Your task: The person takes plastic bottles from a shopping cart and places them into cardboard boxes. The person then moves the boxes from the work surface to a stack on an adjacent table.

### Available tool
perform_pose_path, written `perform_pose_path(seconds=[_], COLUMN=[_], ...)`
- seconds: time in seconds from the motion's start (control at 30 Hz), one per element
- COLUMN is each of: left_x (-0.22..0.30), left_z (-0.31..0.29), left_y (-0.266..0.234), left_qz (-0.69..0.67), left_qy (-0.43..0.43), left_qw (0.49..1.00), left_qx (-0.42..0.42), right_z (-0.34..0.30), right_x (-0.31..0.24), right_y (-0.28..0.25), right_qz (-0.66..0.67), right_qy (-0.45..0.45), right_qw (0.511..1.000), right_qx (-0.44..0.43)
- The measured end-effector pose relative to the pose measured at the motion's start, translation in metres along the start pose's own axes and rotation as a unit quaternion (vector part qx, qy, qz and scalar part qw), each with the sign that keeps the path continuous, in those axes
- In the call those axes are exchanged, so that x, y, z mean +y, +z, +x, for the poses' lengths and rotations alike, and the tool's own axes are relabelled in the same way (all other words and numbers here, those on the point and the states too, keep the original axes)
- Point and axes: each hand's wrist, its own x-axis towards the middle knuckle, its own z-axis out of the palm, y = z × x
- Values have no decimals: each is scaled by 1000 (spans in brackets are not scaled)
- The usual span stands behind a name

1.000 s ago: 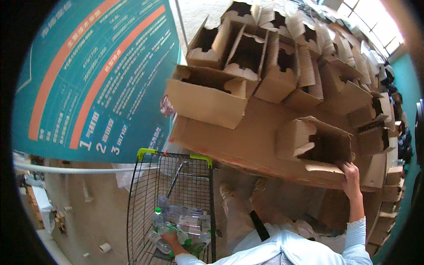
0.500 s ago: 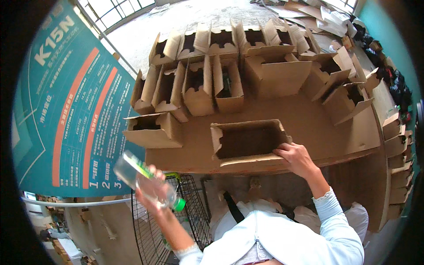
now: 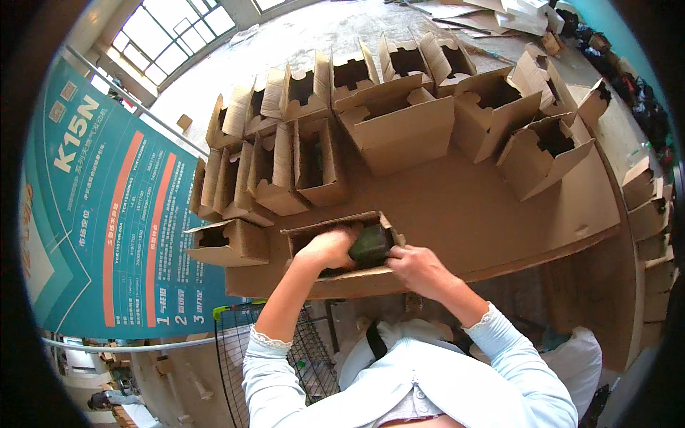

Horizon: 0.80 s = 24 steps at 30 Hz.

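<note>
At the near edge of the table, an open cardboard box (image 3: pixel 342 280) stands in front of me. My left hand (image 3: pixel 330 248) reaches down into it, closed round a plastic bottle (image 3: pixel 372 247). The bottle's broad end shows, looking dark green in the shade. The left fingertips and the rest of the bottle are hidden inside the box. My right hand (image 3: pixel 421 269) pinches the box's near right corner, thumb and fingers gripping the cardboard rim.
Several open cardboard boxes (image 3: pixel 403 128) stand in rows on the brown table (image 3: pixel 457 207). A smaller box (image 3: pixel 246 246) sits at the left. Below the table edge is a black wire cart (image 3: pixel 250 357) with a green handle; a teal poster board (image 3: pixel 93 214) stands left.
My left hand has carried the bottle from above the cart, rightward and into the box. My right hand still grips the box's corner. The view has shifted.
</note>
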Motion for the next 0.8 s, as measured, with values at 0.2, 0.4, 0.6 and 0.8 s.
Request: perform_pose_path(seconds=[0.2,0.4,0.6,0.8], left_x=[10,21,-28,-18], left_z=[-13,-114,-112,-84], left_y=[-12,8,79,23], left_qz=[-86,-222,-269,-180], left_qy=[28,-54,-48,-90], left_qw=[989,836,844,770], left_qx=[117,500,461,606], right_z=[1,-13,2,27], right_x=[7,15,29,8], right_y=[-1,-19,31,35], right_qz=[1,150,121,119], right_qy=[-26,37,-20,154], right_qw=[999,937,982,953], right_qx=[43,312,142,231])
